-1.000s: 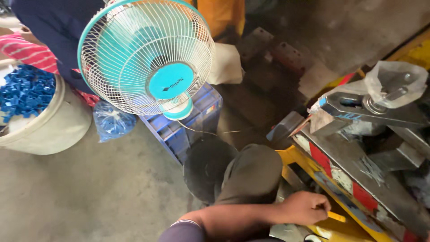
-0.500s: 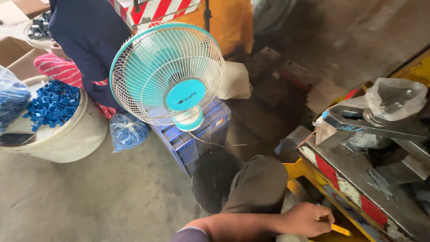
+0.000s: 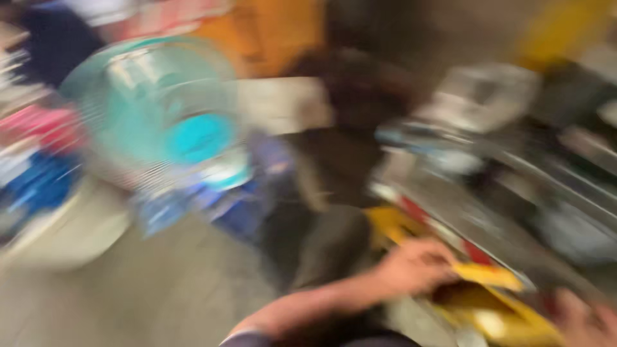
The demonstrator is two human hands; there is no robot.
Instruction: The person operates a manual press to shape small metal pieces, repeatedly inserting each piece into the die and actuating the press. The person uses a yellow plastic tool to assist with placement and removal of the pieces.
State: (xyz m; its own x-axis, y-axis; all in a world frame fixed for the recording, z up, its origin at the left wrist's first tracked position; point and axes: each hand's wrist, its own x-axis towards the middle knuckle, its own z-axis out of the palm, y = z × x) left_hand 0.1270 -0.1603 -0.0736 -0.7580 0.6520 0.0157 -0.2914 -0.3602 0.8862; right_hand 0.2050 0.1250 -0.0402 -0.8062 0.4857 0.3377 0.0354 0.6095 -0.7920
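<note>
Gripping a yellow piece (image 3: 491,276) with left hand (image 3: 414,266) near machine (image 3: 488,212); right hand (image 3: 588,321) too blurred to tell.

Motion blur smears everything: the left hand (image 3: 414,266) grips an unclear yellow object (image 3: 488,276).

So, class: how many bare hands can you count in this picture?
2: one hand at lower centre, touching a yellow piece; another hand, blurred, at the bottom right corner. Others may be hidden.
</note>
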